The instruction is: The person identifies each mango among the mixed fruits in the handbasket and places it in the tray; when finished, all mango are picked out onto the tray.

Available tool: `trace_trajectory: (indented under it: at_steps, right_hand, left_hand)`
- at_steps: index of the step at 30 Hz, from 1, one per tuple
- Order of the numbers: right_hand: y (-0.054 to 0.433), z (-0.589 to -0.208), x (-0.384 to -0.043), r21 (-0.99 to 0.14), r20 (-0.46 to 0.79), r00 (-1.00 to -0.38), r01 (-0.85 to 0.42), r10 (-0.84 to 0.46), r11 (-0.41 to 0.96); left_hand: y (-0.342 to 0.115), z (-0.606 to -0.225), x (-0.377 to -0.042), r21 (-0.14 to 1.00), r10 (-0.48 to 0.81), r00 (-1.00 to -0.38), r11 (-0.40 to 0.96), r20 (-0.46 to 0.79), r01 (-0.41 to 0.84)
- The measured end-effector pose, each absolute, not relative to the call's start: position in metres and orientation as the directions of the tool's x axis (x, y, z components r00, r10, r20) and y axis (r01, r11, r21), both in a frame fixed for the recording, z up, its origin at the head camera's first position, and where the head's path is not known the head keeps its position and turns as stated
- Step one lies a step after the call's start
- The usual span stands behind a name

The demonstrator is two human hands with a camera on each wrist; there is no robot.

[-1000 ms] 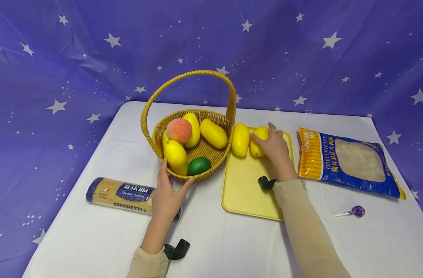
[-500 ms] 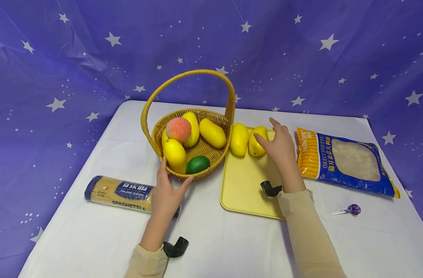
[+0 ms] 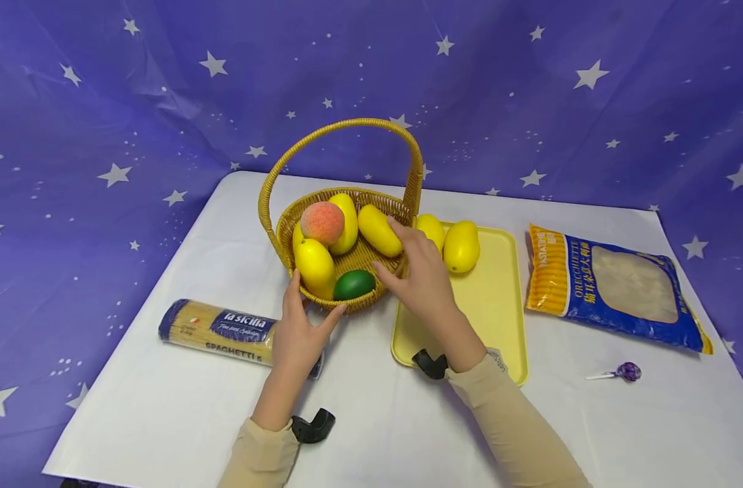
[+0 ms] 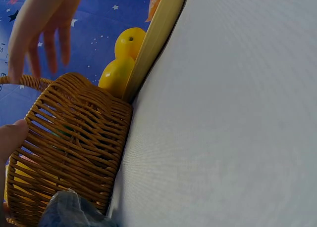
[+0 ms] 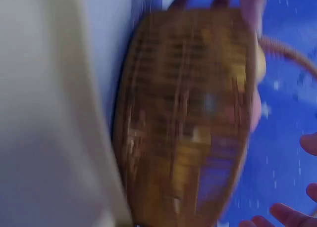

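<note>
My left hand (image 3: 297,339) holds the near-left rim of the wicker basket (image 3: 371,296), thumb at the front and fingers along the left side. In the basket lie several yellow mangoes (image 3: 314,268), a pink peach (image 3: 323,223) and a dark green oval fruit (image 3: 354,285). Over the basket's right rim hovers my right hand (image 3: 429,281), fingers spread and nothing held; its fingertips come close to the right-hand mango (image 3: 379,230). Two more mangoes (image 3: 462,247) sit on the far end of the yellow tray (image 3: 487,318), one partly hidden behind my right hand.
A spaghetti pack (image 3: 215,332) lies left of the basket, partly behind my left hand. To the tray's right is a blue and orange orecchiette bag (image 3: 615,288), with a purple lollipop (image 3: 629,371) nearer the front. A starry purple cloth (image 3: 487,88) hangs behind the table.
My right hand has let go of the right-hand mango on the tray and moved left to the basket's right rim. The left hand stays at the basket.
</note>
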State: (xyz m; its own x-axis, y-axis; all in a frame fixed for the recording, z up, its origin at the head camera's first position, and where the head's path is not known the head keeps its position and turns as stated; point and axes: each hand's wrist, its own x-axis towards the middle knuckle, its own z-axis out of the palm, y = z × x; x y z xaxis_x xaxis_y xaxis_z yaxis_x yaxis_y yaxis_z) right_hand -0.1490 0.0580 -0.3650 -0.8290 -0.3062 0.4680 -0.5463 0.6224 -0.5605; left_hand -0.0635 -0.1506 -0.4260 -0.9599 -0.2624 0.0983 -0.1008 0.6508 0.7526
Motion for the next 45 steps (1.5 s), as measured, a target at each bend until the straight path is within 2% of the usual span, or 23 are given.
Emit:
trace_trajectory:
  at_steps: [5, 11, 17, 24, 34, 45]
  right_hand:
    - [0.028, -0.371, -0.143, -0.537, 0.445, -0.799, -0.6, -0.405, 0.593]
    - [0.003, -0.376, -0.144, -0.516, 0.342, -0.815, -0.579, -0.468, 0.632]
    - [-0.013, -0.377, -0.147, -0.478, 0.289, -0.813, -0.58, -0.505, 0.659]
    - [-0.025, -0.378, -0.149, -0.477, 0.253, -0.82, -0.567, -0.513, 0.671]
    - [-0.036, -0.381, -0.149, -0.478, 0.288, -0.809, -0.586, -0.513, 0.655]
    - [-0.042, -0.383, -0.149, -0.486, 0.311, -0.796, -0.603, -0.52, 0.633]
  left_hand:
    - [-0.147, -0.427, -0.065, 0.751, -0.256, -0.96, 0.655, 0.113, -0.086]
    - [-0.146, -0.428, -0.066, 0.754, -0.244, -0.962, 0.653, 0.12, -0.071]
    - [-0.144, -0.427, -0.067, 0.751, -0.254, -0.964, 0.652, 0.083, -0.107]
    - [-0.143, -0.425, -0.066, 0.744, -0.255, -0.961, 0.661, 0.103, -0.096]
    - [-0.146, -0.424, -0.065, 0.734, -0.247, -0.959, 0.676, 0.136, -0.07]
    - [-0.151, -0.426, -0.064, 0.734, -0.268, -0.956, 0.672, 0.116, -0.099]
